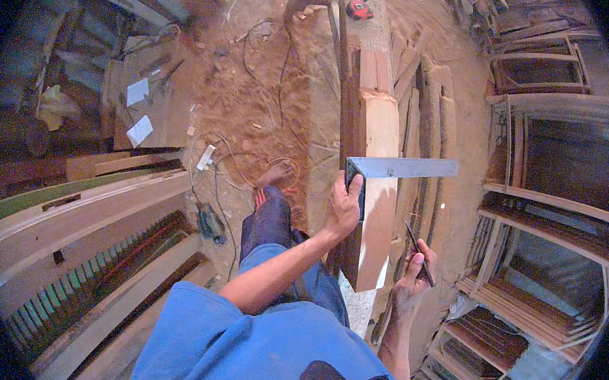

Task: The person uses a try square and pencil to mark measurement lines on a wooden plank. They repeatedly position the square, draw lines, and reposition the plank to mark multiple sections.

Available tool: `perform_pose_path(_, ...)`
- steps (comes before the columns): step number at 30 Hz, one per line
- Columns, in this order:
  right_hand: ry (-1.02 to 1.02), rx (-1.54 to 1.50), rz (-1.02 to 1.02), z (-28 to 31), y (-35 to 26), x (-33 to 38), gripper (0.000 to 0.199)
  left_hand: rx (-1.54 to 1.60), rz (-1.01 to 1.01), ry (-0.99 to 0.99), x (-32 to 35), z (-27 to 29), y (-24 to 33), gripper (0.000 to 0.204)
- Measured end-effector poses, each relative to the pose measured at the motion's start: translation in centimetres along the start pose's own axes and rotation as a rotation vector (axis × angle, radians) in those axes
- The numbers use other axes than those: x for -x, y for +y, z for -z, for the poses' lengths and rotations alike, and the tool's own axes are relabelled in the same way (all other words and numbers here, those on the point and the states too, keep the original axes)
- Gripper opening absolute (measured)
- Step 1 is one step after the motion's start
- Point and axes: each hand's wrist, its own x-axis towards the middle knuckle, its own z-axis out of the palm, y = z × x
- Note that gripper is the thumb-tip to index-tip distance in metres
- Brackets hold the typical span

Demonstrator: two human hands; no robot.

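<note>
A brown and pale wooden beam (382, 134) lies lengthwise before me on a narrow board (354, 312). Across it rests a try square (412, 168), its metal blade sticking out past the beam's right edge. My left hand (344, 212) grips the square's dark stock against the beam's left side. Right of the beam's near end, my right hand (414, 274) is closed around a dark pencil (411, 234). The pencil's upper end points up and left, apart from the wood. Sunlight and shadow fall on the beam's near part.
A red tape measure (359, 10) lies at the board's far end. On the sawdust-covered floor are cables, a white power strip (206, 156) and a dark green power tool (210, 222). Wooden frames (551, 200) stack along the right; long planks (98, 211) stand at left.
</note>
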Motion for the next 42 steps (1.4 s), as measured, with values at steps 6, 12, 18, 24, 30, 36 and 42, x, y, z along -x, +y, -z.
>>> perform_pose_path(6, -0.002, -0.112, 0.092, -2.0, -0.9, -2.1, 0.029, 0.109, 0.153, -0.252, -0.7, 0.6, 0.0, 0.063)
perform_pose_path(12, 0.068, -0.193, -0.012, -3.6, -1.7, -3.3, 0.026, 0.143, 0.193, -0.236, -1.1, 0.9, 1.3, 0.061)
perform_pose_path(18, 0.073, -0.130, 0.077, -4.7, -2.5, -5.0, 0.029, 0.209, 0.192, -0.274, -1.7, 1.3, 2.2, 0.054)
perform_pose_path(24, 0.059, -0.152, 0.157, -5.8, -3.3, -7.0, 0.030, 0.235, 0.251, -0.358, -1.5, 1.5, 1.4, 0.053)
perform_pose_path(30, 0.057, -0.155, 0.192, -7.3, -5.0, -10.1, 0.026, 0.042, 0.198, -0.247, -1.4, 1.0, 1.7, 0.071)
perform_pose_path(36, -0.039, -0.156, 0.082, -9.5, -6.6, -14.1, 0.024, -0.005, 0.312, -0.315, -1.3, 1.4, 1.7, 0.083)
perform_pose_path(42, -0.160, -0.177, 0.080, -11.0, -7.0, -15.8, 0.016, 0.009, 0.284, -0.294, -0.9, 1.1, 1.5, 0.084)
